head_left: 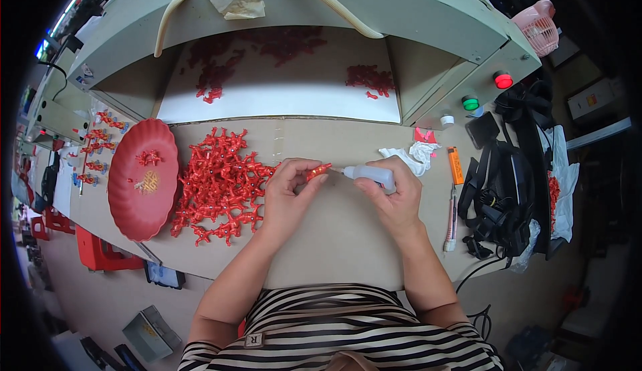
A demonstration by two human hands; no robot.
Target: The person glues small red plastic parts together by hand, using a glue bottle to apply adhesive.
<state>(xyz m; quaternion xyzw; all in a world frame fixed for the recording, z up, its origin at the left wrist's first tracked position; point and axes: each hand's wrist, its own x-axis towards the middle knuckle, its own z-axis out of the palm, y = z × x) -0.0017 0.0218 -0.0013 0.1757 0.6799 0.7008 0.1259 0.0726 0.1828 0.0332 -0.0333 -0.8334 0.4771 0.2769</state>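
Between the thumb and fingers of my left hand (292, 187) is a small red plastic figure part (319, 170). My right hand (396, 194) grips a white squeeze bottle (372, 174), its thin nozzle pointing left at the red part. The nozzle tip is at or very close to the part; whether they touch I cannot tell. Just left of my left hand lies a heap of red plastic figures (217, 180) on the table. Beside the heap stands a red scalloped plate (127, 200) with a few red pieces on it.
Behind my hands a grey cabinet (428, 27) opens over a white surface with piles of red pieces (369, 80). Right of my right hand lie crumpled white tissue (411, 159), an orange lighter (455, 165) and a black bag (501, 194). Assembled figures (98, 147) stand far left.
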